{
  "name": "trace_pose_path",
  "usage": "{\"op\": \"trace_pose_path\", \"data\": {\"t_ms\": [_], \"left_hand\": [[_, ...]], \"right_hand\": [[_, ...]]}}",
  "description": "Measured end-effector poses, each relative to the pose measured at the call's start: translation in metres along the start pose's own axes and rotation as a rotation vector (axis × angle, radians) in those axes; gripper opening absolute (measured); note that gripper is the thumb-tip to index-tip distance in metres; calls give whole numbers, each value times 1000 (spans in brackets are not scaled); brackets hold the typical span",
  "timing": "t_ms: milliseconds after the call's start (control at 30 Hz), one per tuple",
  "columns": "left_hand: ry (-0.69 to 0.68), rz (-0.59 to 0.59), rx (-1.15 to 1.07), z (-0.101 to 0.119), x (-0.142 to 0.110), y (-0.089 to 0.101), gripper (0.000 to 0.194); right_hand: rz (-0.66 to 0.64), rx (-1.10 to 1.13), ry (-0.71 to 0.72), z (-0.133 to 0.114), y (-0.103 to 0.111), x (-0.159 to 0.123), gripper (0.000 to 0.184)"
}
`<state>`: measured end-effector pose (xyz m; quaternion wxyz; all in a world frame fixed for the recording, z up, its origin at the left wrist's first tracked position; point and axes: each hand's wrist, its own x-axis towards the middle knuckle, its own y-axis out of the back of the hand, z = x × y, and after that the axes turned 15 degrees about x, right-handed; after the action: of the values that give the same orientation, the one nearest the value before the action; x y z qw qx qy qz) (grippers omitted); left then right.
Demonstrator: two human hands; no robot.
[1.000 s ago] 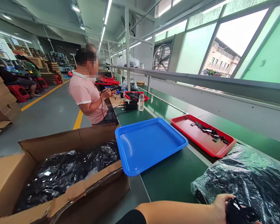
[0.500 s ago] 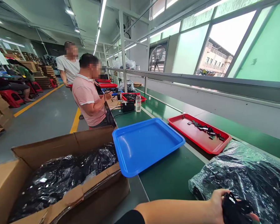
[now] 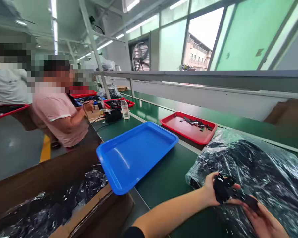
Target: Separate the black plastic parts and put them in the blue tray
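A person's left hand (image 3: pixel 212 191) curls its fingers around a bunch of small black parts (image 3: pixel 223 189) while the right hand (image 3: pixel 263 219) grips one end with its fingers, by a crinkled, clear plastic bag of dark items (image 3: pixel 250 155) on a smooth green bench (image 3: pixel 165 180).

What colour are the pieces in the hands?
Those pieces are black, best seen in the head view.

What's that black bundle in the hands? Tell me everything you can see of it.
The black bundle is irregular, with a few whitish glints; its material, and whether it is one piece or several, can't be told. The left hand grasps its bulkier end, the right hand its narrower end, with a clear plastic bag behind.
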<state>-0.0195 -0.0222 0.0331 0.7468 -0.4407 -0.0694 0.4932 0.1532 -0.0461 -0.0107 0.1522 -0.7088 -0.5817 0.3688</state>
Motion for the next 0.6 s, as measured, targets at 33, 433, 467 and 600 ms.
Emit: {"op": "trace_pose_path", "data": {"t_ms": [33, 433, 467, 600], "left_hand": [[-39, 10, 5, 5, -7, -5, 34], [23, -17, -44, 22, 1, -17, 42], [21, -11, -44, 22, 1, -17, 43], [15, 0, -29, 21, 1, -18, 46]], "right_hand": [[35, 69, 44, -1, -5, -8, 28], [-65, 238, 142, -16, -36, -21, 17], [-71, 242, 136, -16, -35, -22, 17], [-90, 257, 117, -17, -35, -22, 13]]}}
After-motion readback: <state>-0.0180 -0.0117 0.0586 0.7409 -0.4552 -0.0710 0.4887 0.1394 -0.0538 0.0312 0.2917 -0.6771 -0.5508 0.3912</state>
